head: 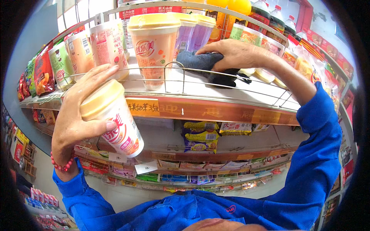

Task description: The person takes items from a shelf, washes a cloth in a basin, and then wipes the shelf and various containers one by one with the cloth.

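Observation:
My left hand (76, 112) grips a white milk tea cup (124, 135) with a cream-yellow lid, tilted in front of the shelf edge. Its thumb presses on the printed side. On the white top shelf (193, 88), my right hand (235, 53) holds a bunched dark cloth (196, 60), part of it hanging down behind the wire guard rail (199, 82). Left of the cloth stands an orange-printed cup (154, 49) with a yellow lid, upright. Purple cups (199, 31) stand behind it, partly hidden by the cloth.
More printed cups (108, 43) stand at the left, beside red snack bags (44, 69). Cola bottles (260, 14) and orange drink bottles (216, 24) are at the back right. Yellow-purple snack packs (201, 135) lie on the shelf below. Paper price tags (146, 167) hang lower down.

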`<action>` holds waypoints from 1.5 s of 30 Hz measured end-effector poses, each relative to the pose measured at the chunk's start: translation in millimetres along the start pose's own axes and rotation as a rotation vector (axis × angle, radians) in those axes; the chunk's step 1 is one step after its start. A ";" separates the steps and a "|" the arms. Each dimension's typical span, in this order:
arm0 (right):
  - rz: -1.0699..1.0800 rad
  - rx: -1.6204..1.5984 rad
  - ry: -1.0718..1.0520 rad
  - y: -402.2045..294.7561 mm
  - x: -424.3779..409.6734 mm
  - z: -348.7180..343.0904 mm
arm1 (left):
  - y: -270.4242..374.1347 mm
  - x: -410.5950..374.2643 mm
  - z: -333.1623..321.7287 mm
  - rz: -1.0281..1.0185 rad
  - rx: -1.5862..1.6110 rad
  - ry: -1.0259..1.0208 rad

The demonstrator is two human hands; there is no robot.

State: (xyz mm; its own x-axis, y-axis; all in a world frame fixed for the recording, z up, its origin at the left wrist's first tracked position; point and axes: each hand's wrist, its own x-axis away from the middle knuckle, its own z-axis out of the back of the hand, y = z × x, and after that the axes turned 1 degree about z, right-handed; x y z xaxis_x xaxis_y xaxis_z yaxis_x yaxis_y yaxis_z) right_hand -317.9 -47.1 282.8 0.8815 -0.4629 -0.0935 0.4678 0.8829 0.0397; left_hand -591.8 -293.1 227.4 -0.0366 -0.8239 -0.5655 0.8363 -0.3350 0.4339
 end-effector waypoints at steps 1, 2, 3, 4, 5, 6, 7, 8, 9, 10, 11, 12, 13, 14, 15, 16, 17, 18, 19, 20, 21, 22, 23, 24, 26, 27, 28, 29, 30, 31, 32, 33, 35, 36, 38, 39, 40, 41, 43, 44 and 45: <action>-0.041 0.016 0.022 -4.6 -3.8 -1.4 | -0.4 -1.6 0.4 0.002 0.027 0.002; -0.075 0.034 0.056 -6.5 -8.9 -5.5 | -0.9 -3.5 1.1 0.006 0.054 0.004; -0.094 0.031 0.062 -10.9 -9.8 -7.1 | -1.2 -4.9 1.8 0.005 0.081 0.006; -0.111 0.028 0.069 -15.6 -9.4 -8.9 | -1.0 -5.3 0.9 0.017 0.089 0.012; -0.128 0.024 0.075 -19.0 -10.2 -9.1 | -4.3 -5.5 0.5 0.000 0.080 0.002; -0.130 0.003 -0.021 -24.0 -11.0 2.1 | -7.3 -5.7 1.9 -0.018 0.064 -0.006; -0.066 -0.021 0.076 -17.9 -12.0 3.3 | -9.2 -5.3 3.1 -0.034 0.048 -0.013; -0.145 -0.147 0.064 -18.2 -11.0 14.8 | -8.1 -3.1 4.1 -0.026 0.010 -0.007; -0.218 -0.276 0.046 -21.1 -13.1 26.0 | -8.8 -1.3 5.7 -0.024 0.014 0.001; -0.198 -0.089 0.144 -6.8 -16.2 34.3 | -9.4 -3.9 3.4 -0.038 0.035 -0.004; -0.174 0.098 0.238 11.4 -24.8 46.0 | -10.1 -6.0 1.2 -0.048 0.053 -0.008; -0.144 0.164 0.370 26.4 -37.2 55.0 | -9.4 -5.8 1.6 -0.061 0.042 -0.006; -0.119 0.238 0.497 38.1 -46.6 63.2 | -10.8 -6.0 0.8 -0.079 0.039 -0.004; 0.032 0.166 0.426 39.2 -56.0 72.6 | -10.8 -2.8 3.2 -0.081 0.019 0.006; -0.071 0.127 0.317 50.6 -68.8 68.3 | -13.9 -4.3 0.2 -0.079 0.030 0.004; -0.178 0.089 0.215 64.4 -82.3 58.4 | -14.4 -6.2 -2.1 -0.085 0.039 0.003; -0.289 0.056 0.115 69.6 -86.8 54.9 | -14.3 -6.7 -2.9 -0.099 0.053 0.004; -0.320 -0.014 0.098 64.5 -93.9 49.8 | -13.3 -5.1 -2.2 -0.078 0.048 0.008; -0.352 -0.083 0.081 59.8 -98.4 43.9 | -11.4 -3.8 -1.9 -0.059 0.044 0.011; -0.386 -0.152 0.064 56.5 -100.6 40.0 | -10.6 -3.9 -1.9 -0.043 0.042 0.014; -0.361 -0.173 0.123 58.3 -102.0 38.1 | -10.8 -3.1 -1.8 -0.053 0.041 0.018; -0.336 -0.193 0.183 60.5 -102.5 36.0 | -12.4 -2.6 -1.7 -0.065 0.041 0.022; -0.313 -0.211 0.242 63.1 -102.3 35.3 | -13.2 -2.4 -1.5 -0.078 0.042 0.025; -0.312 -0.204 0.257 63.2 -101.8 34.9 | -13.9 -3.1 -1.2 -0.081 0.043 0.019; -0.315 -0.185 0.288 63.7 -98.2 35.9 | -13.8 -4.9 -1.5 -0.091 0.048 0.007; -0.351 -0.193 0.262 65.8 -99.0 41.9 | -12.1 -5.5 -2.1 -0.082 0.050 0.011; -0.379 -0.204 0.232 64.1 -102.8 52.6 | -11.0 -3.7 -2.3 -0.065 0.049 0.017; -0.288 -0.194 0.226 65.2 -98.4 61.9 | -10.1 -3.1 -2.5 -0.049 0.050 0.022; -0.205 -0.181 0.219 64.7 -91.2 71.3 | -11.3 -3.2 -2.9 -0.053 0.041 0.021; 0.002 -0.152 0.234 60.3 -75.3 83.5 | -13.0 -3.7 -3.4 -0.052 0.030 0.019; -0.072 -0.069 0.308 9.4 -52.1 88.6 | -15.0 0.5 -0.5 -0.025 0.000 0.023; -0.205 -0.201 0.425 15.6 -47.3 86.2 | -14.1 -2.8 -4.6 -0.033 0.025 0.025; -0.281 -0.242 0.475 27.5 -4.5 109.9 | -11.1 -10.5 -13.5 -0.056 0.082 0.022; -0.164 -0.303 0.473 17.7 15.1 119.0 | -7.0 -7.0 -8.9 -0.035 0.065 0.031; -0.194 -0.339 0.409 1.8 43.9 130.5 | -3.7 -3.2 -4.1 -0.009 0.054 0.043; -0.189 -0.381 0.370 7.6 48.4 123.1 | -3.9 -2.9 -5.8 0.019 0.034 0.049; -0.206 -0.350 0.370 18.1 54.9 112.0 | -4.6 -3.0 -7.9 0.048 0.013 0.053; -0.231 -0.297 0.373 16.8 65.1 107.5 | -7.8 1.2 -5.2 0.063 0.007 0.068; -0.334 -0.134 0.330 -4.2 88.6 102.0 | -12.0 -0.9 -6.1 0.036 0.010 0.052; -0.344 -0.141 0.298 -18.2 97.3 97.4 | -12.3 -1.2 -6.1 0.033 -0.009 0.050; -0.357 -0.145 0.267 -33.9 108.1 95.1 | -12.1 -1.3 -5.7 0.025 -0.025 0.048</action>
State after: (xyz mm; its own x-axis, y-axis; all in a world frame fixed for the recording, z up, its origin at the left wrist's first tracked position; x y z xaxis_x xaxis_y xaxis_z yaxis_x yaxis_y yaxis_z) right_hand -232.4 -134.6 365.9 0.6107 -0.7202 -0.3291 0.7085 0.6826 -0.1790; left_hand -598.7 -285.4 218.9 0.0109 -0.8087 -0.5881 0.8498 -0.3025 0.4316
